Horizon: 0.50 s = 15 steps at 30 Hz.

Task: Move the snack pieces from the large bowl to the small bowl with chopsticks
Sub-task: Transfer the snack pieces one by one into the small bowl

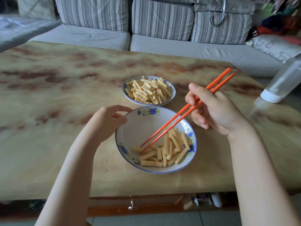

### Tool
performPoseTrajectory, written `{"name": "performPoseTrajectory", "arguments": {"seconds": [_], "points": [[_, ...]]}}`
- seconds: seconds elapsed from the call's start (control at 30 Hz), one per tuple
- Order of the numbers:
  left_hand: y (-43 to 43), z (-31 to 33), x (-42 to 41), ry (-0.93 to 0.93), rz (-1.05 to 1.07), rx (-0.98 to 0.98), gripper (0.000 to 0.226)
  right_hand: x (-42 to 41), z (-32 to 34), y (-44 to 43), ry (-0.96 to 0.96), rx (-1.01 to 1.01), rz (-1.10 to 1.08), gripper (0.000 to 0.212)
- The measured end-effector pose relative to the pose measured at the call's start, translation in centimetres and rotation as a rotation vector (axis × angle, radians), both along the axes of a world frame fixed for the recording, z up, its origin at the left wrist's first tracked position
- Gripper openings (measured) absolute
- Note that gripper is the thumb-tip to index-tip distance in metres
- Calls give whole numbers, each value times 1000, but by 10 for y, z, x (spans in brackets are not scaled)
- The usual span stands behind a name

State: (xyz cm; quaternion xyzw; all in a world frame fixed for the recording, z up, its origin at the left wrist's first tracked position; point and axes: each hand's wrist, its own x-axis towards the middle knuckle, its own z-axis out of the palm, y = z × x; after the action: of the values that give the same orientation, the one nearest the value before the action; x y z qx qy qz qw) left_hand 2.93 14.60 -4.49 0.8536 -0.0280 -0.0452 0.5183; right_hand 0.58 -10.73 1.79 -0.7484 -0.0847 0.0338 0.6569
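Note:
The large white bowl (140, 126) with blue flowers sits near the table's front edge. Pale yellow snack sticks (169, 152) lie in its near right half. Behind it stands the small bowl (173, 93), heaped with the same sticks (147, 91). My right hand (213, 110) grips a pair of orange chopsticks (182, 114); their tips reach down into the large bowl and touch a stick at its lower left. My left hand (109, 123) rests against the large bowl's left rim, fingers curled at the edge.
The bowls stand on a marbled beige table (57, 95). A clear plastic bottle with a white cap (283, 82) lies tilted at the right edge. A striped grey sofa (146, 30) runs behind the table. A drawer knob (132, 206) shows below the front edge.

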Motion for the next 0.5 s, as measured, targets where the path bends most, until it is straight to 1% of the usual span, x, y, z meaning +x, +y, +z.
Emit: {"name": "performPoseTrajectory", "arguments": {"seconds": [0.13,0.2,0.3,0.4,0.5], "points": [[0,0,0,-1,-7,-2,34,4,0,3,-53,85,-98,42],[1,-1,0,-6,-7,-3,36,8,-1,3,-97,185,-158,42],[1,-1,0,-6,0,-11,38,14,-1,6,-163,348,-285,52],[1,-1,0,2,-3,-21,37,20,-2,12,-212,443,-446,41],[1,-1,1,7,4,-27,38,29,-8,22,-244,453,-540,37]]}}
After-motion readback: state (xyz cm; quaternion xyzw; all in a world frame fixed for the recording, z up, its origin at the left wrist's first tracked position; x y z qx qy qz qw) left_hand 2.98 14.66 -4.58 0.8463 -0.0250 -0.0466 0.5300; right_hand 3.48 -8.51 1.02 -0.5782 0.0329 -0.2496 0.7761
